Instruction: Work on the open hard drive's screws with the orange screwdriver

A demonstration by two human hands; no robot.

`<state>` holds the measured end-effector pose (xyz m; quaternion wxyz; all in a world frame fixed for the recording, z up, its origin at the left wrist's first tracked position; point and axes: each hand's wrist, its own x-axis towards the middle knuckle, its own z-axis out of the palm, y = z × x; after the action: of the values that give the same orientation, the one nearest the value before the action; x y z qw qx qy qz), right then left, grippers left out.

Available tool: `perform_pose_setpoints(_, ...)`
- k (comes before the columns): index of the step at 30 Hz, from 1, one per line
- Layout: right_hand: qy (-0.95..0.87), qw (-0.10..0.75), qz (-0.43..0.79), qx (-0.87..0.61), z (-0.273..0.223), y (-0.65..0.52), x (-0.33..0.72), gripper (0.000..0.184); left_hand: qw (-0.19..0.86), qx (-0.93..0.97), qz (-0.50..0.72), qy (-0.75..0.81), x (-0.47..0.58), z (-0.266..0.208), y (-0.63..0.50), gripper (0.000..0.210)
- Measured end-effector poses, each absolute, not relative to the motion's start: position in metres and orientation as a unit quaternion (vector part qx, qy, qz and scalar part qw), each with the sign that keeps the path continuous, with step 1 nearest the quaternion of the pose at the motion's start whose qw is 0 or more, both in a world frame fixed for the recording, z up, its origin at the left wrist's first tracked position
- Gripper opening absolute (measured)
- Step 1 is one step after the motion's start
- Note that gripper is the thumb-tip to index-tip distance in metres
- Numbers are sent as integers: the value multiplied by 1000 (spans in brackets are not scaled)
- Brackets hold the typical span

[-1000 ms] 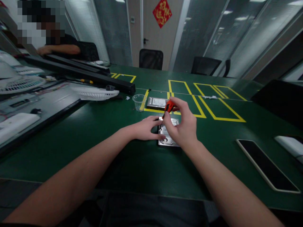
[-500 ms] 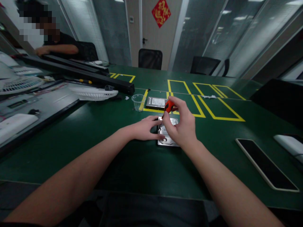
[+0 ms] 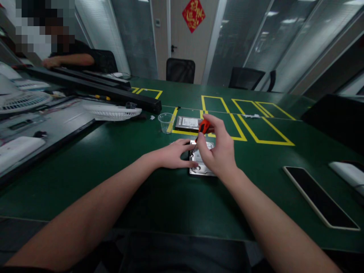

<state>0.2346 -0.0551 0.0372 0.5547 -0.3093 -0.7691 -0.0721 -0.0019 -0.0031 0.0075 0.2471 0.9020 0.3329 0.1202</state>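
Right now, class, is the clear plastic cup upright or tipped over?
Upright: the clear cup stands on the green table, its open end facing up.

Red-and-black screwdriver (image 3: 204, 126), tilted tip-down over flat silver hard drive (image 3: 199, 158)

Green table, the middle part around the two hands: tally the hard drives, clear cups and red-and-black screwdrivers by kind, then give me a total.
Hard drives: 2, the near drive at the left hand and the far drive beyond it
Clear cup: 1
Red-and-black screwdriver: 1, in the right hand
Total: 4
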Motion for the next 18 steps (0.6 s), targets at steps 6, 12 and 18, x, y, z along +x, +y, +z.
perform_pose_setpoints(6, -772, 540, -81, -325, 40, -56, 235, 51, 250, 907, 134, 312, -2, 6, -3, 96)
perform_pose_setpoints(12, -772, 549, -82, -310, 40, -57, 233, 57, 255, 900, 121, 333, -1, 9, -4, 96)
perform_pose_setpoints(18, -776, 539, -80, -317, 38, -56, 234, 59, 258, 904, 125, 318, -2, 9, -3, 97)
